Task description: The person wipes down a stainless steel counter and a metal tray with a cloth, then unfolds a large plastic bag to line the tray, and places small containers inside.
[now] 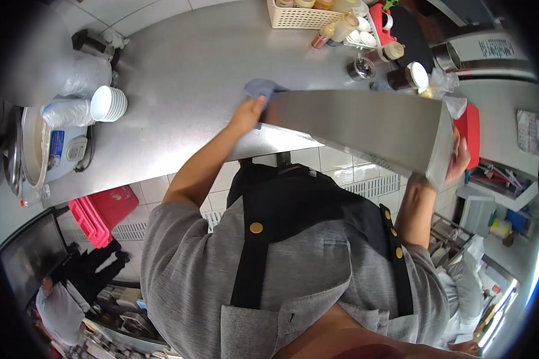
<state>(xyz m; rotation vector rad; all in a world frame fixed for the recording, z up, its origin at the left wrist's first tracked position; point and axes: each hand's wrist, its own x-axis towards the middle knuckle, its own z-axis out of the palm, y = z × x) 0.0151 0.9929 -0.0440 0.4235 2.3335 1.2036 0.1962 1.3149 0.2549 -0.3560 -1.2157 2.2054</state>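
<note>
A long metal box-like piece (365,122) is held tilted over the front edge of the steel counter (179,72). At its right end, my right hand (459,157) grips the far side, with part of the fingers hidden behind the metal. My left hand (248,113) is closed on a grey-blue cloth (260,88) at the left end of the piece. Whether the left hand also bears any of its weight cannot be told.
Stacked white cups (108,103) and a white appliance (66,152) stand at the left. Bottles (344,27), a cream basket (299,18) and jars stand at the back right. A red bin (105,212) is below left. Other people (60,308) are at the lower corners.
</note>
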